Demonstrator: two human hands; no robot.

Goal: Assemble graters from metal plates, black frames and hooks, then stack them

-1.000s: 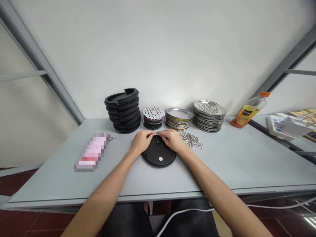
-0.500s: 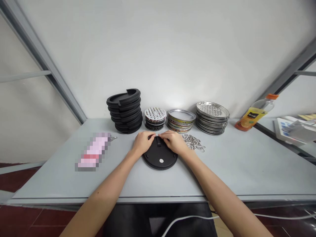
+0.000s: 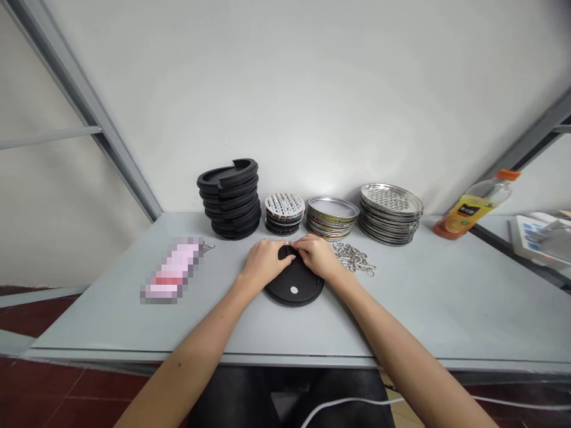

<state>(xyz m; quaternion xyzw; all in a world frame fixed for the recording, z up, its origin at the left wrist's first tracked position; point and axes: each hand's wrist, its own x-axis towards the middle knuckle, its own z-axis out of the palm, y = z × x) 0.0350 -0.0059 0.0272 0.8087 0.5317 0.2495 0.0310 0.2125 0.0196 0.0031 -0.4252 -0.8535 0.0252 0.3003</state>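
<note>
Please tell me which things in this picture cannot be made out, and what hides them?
In the head view:
The small metal piece: too small, and partly covered by the left hand and right hand.
The black round disc: its upper part is hidden under both hands.
The pink item: blurred by pixelation.
The printed papers: cut off by the right edge.

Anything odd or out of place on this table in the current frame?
The stack of black notched rings looks askew: its layers sit offset from one another, so it leans instead of rising straight. The pink item is pixelated, so its condition can't be judged.
</note>
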